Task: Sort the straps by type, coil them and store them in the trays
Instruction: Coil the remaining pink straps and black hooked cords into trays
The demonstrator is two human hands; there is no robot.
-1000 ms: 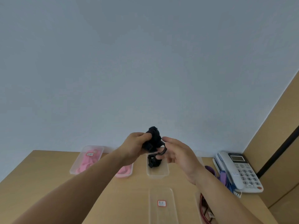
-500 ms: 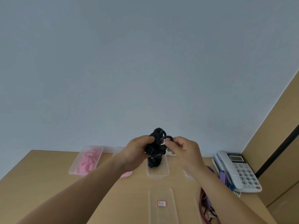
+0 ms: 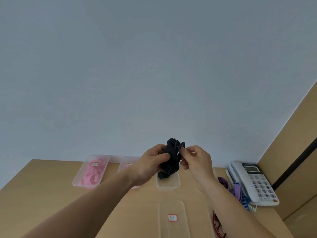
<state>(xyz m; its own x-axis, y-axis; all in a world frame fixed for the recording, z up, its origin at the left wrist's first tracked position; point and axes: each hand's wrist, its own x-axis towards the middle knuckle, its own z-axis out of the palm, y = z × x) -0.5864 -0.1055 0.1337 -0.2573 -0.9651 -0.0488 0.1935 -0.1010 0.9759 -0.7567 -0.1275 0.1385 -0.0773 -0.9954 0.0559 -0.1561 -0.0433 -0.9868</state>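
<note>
A bundle of black strap point(image 3: 172, 156) is held up above the table, in front of the wall. My left hand point(image 3: 151, 163) grips the bundle from the left. My right hand point(image 3: 195, 158) pinches a loop of the same strap at its upper right. The bundle's lower end hangs just over a clear tray point(image 3: 169, 183) at the table's middle back. A clear tray point(image 3: 91, 170) at the back left holds pink coiled straps. A second tray with pink point(image 3: 127, 164) is mostly hidden behind my left wrist.
A clear tray with a red-edged label point(image 3: 172, 219) lies near me. Purple and blue-striped straps point(image 3: 238, 193) lie beside a white desk phone point(image 3: 255, 182) at the right. A red strap point(image 3: 217, 227) shows under my right forearm. A wooden panel point(image 3: 295, 152) rises at the right.
My right hand came in from an open pose below the bundle and closed on a loop at its top. Both hands and the black strap rose slightly.
</note>
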